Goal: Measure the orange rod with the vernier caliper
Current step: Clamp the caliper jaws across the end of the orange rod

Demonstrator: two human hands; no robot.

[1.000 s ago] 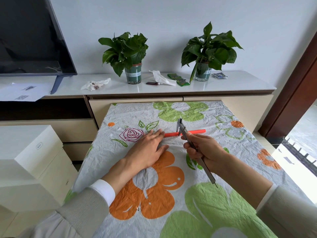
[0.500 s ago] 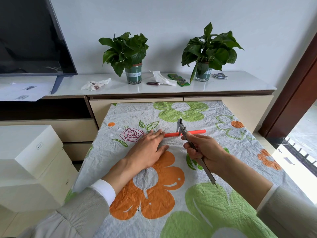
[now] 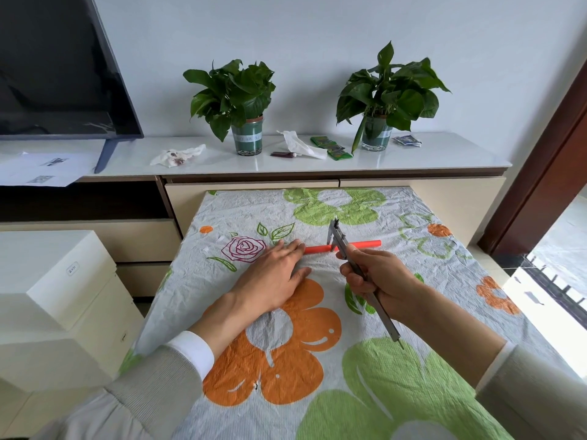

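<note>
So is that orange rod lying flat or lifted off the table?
Lying flat: the orange rod rests on the flowered cloth, its left end under the left hand.

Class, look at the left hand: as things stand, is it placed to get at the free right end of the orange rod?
Probably not directly: the left hand covers the orange rod's left end, and the vernier caliper in the right hand crosses between.

Home living room: television (image 3: 60, 68) on low sideboard (image 3: 286, 163), two potted plants (image 3: 233, 96), floral-clothed worktop (image 3: 317, 360).
</note>
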